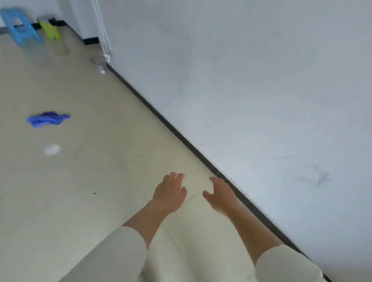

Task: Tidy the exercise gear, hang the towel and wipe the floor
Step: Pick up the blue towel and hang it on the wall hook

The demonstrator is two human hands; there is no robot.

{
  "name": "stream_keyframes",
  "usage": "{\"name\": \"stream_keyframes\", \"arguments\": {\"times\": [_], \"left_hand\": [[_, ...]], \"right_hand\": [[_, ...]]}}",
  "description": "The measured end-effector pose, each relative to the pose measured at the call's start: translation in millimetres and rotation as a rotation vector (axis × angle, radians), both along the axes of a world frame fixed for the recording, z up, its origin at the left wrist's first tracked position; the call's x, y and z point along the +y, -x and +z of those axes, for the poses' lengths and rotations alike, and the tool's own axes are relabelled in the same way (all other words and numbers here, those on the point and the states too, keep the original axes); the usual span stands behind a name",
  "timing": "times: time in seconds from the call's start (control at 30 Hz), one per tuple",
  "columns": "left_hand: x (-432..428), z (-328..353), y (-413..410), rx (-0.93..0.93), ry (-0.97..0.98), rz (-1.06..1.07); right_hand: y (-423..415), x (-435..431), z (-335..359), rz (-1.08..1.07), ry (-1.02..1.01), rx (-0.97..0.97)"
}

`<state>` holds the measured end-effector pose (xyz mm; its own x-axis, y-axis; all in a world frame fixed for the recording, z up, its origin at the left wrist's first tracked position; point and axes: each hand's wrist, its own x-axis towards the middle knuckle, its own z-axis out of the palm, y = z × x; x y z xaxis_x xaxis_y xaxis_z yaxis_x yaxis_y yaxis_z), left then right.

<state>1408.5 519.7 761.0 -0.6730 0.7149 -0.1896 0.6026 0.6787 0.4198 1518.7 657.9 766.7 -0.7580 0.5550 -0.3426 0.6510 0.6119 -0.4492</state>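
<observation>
My left hand and right hand hang side by side low in the middle of the frame. The fingers of both are loose and a little spread, and they grip nothing. The right thumb stands apart from the fingers. The right hand is just beside the dark baseboard that runs diagonally under the white wall; the left is further out over the pale floor.

The blue cloth lies crumpled on the floor at the middle left of the frame, well apart from both hands, up and to the left of them. Its long axis runs roughly left to right, the right end tipped slightly up. My left hand is nearer, so I judge the reach belongs to it.

Just below the cloth is a white patch; I cannot tell whether it is a spill or glare. In the upper left stand a blue stool and a yellow-green thing, too blurred to name. I cannot tell whether the cloth is the towel or a wiping rag.
</observation>
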Motion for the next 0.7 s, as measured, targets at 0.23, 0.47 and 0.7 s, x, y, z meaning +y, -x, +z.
{"name": "stream_keyframes", "arguments": {"times": [0.23,0.47,0.7], "left_hand": [[-164,12,184,0.051,0.08,0.237],[-261,13,352,0.079,0.05,0.415],[-343,0,561,0.102,0.045,0.535]], "right_hand": [[216,-137,8,0.273,-0.015,0.001],[415,-231,22,0.509,-0.09,0.007],[636,-311,6,0.632,-0.141,-0.013]]}}
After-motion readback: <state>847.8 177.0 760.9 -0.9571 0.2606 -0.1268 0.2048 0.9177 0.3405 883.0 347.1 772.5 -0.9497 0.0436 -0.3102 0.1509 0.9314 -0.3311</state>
